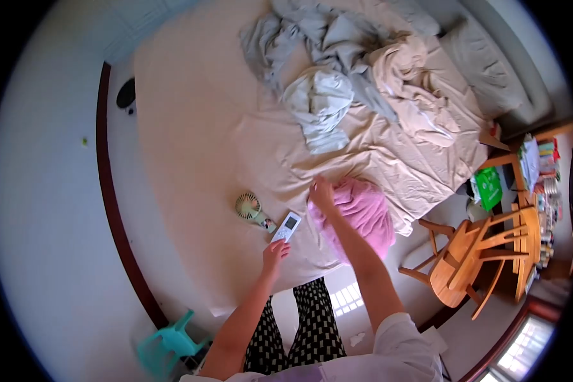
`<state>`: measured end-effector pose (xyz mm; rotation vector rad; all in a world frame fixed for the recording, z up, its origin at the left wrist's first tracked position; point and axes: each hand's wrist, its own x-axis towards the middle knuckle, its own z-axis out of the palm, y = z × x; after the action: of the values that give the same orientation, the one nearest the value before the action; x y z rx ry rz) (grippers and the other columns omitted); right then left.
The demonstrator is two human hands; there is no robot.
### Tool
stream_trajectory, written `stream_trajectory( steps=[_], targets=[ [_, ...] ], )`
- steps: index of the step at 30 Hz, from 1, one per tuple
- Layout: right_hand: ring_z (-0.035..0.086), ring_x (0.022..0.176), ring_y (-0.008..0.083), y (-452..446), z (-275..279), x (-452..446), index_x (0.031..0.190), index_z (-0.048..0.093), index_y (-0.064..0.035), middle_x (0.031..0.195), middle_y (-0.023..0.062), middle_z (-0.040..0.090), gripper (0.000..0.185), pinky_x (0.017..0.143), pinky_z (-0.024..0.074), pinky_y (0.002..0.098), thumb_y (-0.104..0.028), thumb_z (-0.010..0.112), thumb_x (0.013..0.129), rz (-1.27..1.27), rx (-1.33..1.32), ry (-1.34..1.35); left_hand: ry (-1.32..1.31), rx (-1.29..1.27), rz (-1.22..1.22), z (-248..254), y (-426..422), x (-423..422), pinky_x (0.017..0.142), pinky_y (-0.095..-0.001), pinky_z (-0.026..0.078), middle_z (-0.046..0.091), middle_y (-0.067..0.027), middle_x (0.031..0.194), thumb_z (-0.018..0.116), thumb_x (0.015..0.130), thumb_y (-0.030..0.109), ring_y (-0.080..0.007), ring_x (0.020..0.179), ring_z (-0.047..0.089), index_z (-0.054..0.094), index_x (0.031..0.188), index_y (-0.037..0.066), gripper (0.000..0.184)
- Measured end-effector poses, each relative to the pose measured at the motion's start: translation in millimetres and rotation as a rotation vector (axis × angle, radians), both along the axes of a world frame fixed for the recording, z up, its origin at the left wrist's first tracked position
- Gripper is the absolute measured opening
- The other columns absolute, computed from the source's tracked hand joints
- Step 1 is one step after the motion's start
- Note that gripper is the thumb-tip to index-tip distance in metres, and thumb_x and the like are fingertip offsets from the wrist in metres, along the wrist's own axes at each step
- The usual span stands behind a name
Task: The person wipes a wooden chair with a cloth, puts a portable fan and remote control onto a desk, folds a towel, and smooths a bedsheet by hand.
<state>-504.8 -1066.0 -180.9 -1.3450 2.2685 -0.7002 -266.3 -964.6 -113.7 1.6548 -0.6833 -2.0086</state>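
On the bed's near part lies a pink plush cloth (361,213), bunched in folds. My right hand (322,193) is at its upper left edge, fingers closed on the cloth; the fingertips are only partly visible. My left hand (275,256) is just below a white remote control (287,227) with a dark screen. Its fingers are loosely bent and slightly apart, near the remote's lower end; contact is hard to make out. Left of the remote, a small pale green handheld fan (249,207) lies on the sheet, its handle pointing toward the remote.
Rumpled white cloth (319,102), a grey blanket (270,48) and peach bedding (414,86) lie farther up the bed (197,121). A wooden chair (455,264) stands at right beside cluttered shelves and a green bag (489,188). A turquoise stool (172,344) is at lower left.
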Motion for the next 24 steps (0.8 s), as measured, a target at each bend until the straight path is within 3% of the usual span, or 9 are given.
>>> stream_trajectory(
  steps=[3,8,11,14,16,19,20,22,24],
  targets=[
    [0.036,0.124,0.0357,-45,-33,-28,0.121,0.052,-0.012,0.134,0.0176,0.04,0.045,0.095,0.0372,0.0483,-0.018,0.056,0.076,0.113,0.126,0.16,-0.026,0.04,0.05,-17,0,-18,0.084,-0.031,0.047,0.062,-0.0101,0.104,0.055,0.089,0.025,-0.0187,0.094,0.061,0.056,0.114,0.005,0.032],
    [0.018,0.132,0.0434,-100,-58,-52,0.125,0.049,-0.0141,0.144,0.0207,0.021,0.05,0.099,0.0304,0.0531,-0.02,0.056,0.076,0.29,0.139,0.371,-0.058,0.096,0.149,-43,2,-23,0.082,-0.0296,0.047,0.062,-0.0088,0.102,0.054,0.089,0.025,-0.0175,0.094,0.06,0.057,0.113,0.005,0.031],
    [0.022,0.133,0.0359,-116,-72,-64,0.123,0.051,-0.0144,0.144,0.0205,0.023,0.045,0.099,0.0302,0.0522,-0.021,0.054,0.079,0.22,0.262,0.339,-0.075,0.114,0.201,-57,10,-14,0.081,-0.029,0.047,0.062,-0.008,0.101,0.053,0.089,0.025,-0.0166,0.092,0.06,0.057,0.112,0.005,0.03],
    [0.039,0.126,0.0297,-123,-79,-72,0.119,0.053,-0.011,0.133,0.0194,0.042,0.037,0.097,0.0349,0.0464,-0.023,0.051,0.084,0.156,0.143,0.201,-0.064,0.12,0.251,-68,14,-8,0.081,-0.0295,0.047,0.062,-0.0077,0.1,0.052,0.09,0.025,-0.0163,0.092,0.06,0.057,0.112,0.006,0.03],
    [0.056,0.107,0.0266,-114,-55,-67,0.114,0.054,-0.0042,0.113,0.0156,0.059,0.032,0.09,0.0428,0.0387,-0.024,0.049,0.089,0.142,0.057,-0.107,-0.053,0.116,0.266,-65,9,-6,0.081,-0.0299,0.046,0.062,-0.0077,0.1,0.05,0.09,0.026,-0.0164,0.092,0.06,0.057,0.112,0.006,0.03],
    [0.061,0.085,0.0221,-61,-7,-41,0.107,0.057,-0.001,0.099,0.0134,0.063,0.025,0.074,0.0467,0.0338,-0.02,0.049,0.092,0.321,-0.246,-0.454,0.0,0.155,0.33,-51,-2,-14,0.077,-0.028,0.047,0.063,-0.0069,0.099,0.054,0.09,0.03,-0.0143,0.089,0.06,0.058,0.112,0.005,0.033],
    [0.055,0.09,0.0161,-30,28,-27,0.112,0.057,-0.0018,0.1,0.0083,0.062,0.032,0.082,0.0436,0.0293,-0.026,0.043,0.095,0.266,-0.021,-0.803,0.032,0.144,0.325,-45,-6,-18,0.082,-0.031,0.046,0.062,-0.0084,0.102,0.051,0.09,0.034,-0.0173,0.093,0.059,0.055,0.114,0.005,0.038],
    [0.054,0.082,0.0135,28,83,-4,0.108,0.06,-0.0043,0.093,0.0051,0.062,0.031,0.076,0.0439,0.0284,-0.026,0.04,0.096,0.442,0.179,-0.789,0.074,0.121,0.321,-44,-14,-21,0.087,-0.034,0.045,0.062,-0.0099,0.104,0.049,0.09,0.038,-0.0203,0.097,0.058,0.053,0.117,0.005,0.042],
    [0.057,0.089,0.0149,92,129,27,0.102,0.064,-0.0067,0.097,0.0061,0.064,0.031,0.084,0.0429,0.0304,-0.026,0.04,0.097,0.52,0.317,-0.928,0.643,0.296,0.398,-62,-18,-19,0.083,-0.0313,0.046,0.063,-0.0053,0.102,0.056,0.087,0.041,-0.0158,0.097,0.058,0.055,0.115,0.005,0.045]
  ],
)
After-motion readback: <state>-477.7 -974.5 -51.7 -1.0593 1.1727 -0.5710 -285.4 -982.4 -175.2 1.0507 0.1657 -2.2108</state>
